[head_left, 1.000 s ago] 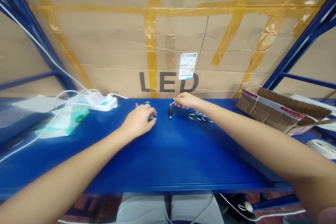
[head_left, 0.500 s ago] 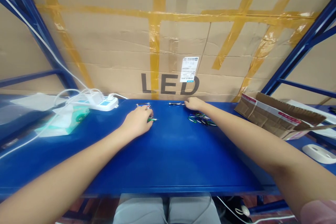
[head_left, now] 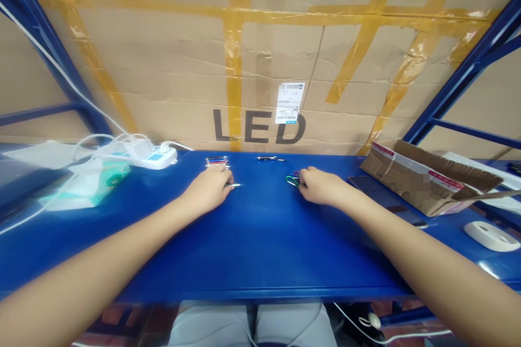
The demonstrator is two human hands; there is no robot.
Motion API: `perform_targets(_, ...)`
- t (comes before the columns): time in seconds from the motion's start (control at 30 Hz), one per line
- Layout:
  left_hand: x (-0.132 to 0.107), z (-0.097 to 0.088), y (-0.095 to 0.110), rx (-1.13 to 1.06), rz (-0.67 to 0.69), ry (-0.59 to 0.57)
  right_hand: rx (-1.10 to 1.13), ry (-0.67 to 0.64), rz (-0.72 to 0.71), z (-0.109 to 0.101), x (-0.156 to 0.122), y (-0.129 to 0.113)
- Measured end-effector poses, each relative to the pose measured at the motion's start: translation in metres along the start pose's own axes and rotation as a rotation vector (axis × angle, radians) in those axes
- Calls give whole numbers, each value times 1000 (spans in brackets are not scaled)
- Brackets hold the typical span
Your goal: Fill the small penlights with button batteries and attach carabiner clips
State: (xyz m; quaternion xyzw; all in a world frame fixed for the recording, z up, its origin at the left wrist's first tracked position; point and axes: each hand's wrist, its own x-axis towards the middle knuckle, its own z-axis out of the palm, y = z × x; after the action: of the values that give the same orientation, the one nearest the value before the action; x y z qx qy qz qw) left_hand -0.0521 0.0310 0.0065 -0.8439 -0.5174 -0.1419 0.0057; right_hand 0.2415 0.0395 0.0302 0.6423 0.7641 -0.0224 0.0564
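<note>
My left hand (head_left: 209,187) rests on the blue table (head_left: 260,249), its fingers closed round a small slim green-and-silver stick (head_left: 235,185); only the tip shows. Just behind that hand several slim metallic sticks (head_left: 217,160) lie side by side. My right hand (head_left: 321,184) is down over a pile of carabiners, fingertips pinched at a green carabiner (head_left: 291,180). Most of the pile is hidden under the hand. Between the hands, further back, lies a small black-and-silver stick (head_left: 266,159) with a dark piece at its right end.
Left are a white power strip (head_left: 157,157) with cables and a green-white tissue pack (head_left: 93,184). To the right stand an open cardboard box (head_left: 415,179), a dark phone-like slab (head_left: 378,198) and a white mouse-shaped object (head_left: 490,236). A large taped carton (head_left: 175,81) closes off the back.
My right hand has left the black stick at the back and come down onto the carabiners. The left hand stays in nearly the same place, still holding the green stick. The view has shifted slightly.
</note>
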Motion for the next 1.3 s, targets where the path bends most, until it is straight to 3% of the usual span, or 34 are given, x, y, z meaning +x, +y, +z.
perform_targets(0.13, 0, 7, 9, -100, 49, 12, 25, 20, 7, 7, 0, 7)
perform_targets(0.27, -1, 9, 28, -328, 37, 11, 107, 106, -39, -1, -8, 5)
perform_targets(0.33, -1, 11, 37, -491, 13, -19, 188, 138, -123, -8, -15, -2)
perform_targets(0.47, 2, 15, 47, -925, -74, -17, 564, 222, -387, -13, -26, -22)
perform_targets(0.53, 2, 14, 49, -1135, -171, -6, 676, 254, -476, -9, -26, -31)
perform_targets(0.63, 1, 11, 53, -1404, -294, -81, 864, 261, -590, 4, -22, -40)
perform_targets(0.73, -1, 8, 56, -1415, -327, -163, 1039, 146, -614, 17, -21, -44)
perform_targets(0.83, -3, 8, 58, -1198, -279, -200, 1120, 50, -627, 26, -22, -45)
perform_targets(0.97, -3, 7, 58, -978, -185, -155, 951, 132, -630, 28, -24, -43)
perform_targets(1.17, -3, 6, 57, -953, -159, -115, 378, 226, -614, 11, -36, -47)
perform_targets(1.3, -3, 12, 52, -944, -139, -54, 171, 55, -439, -4, -35, -48)
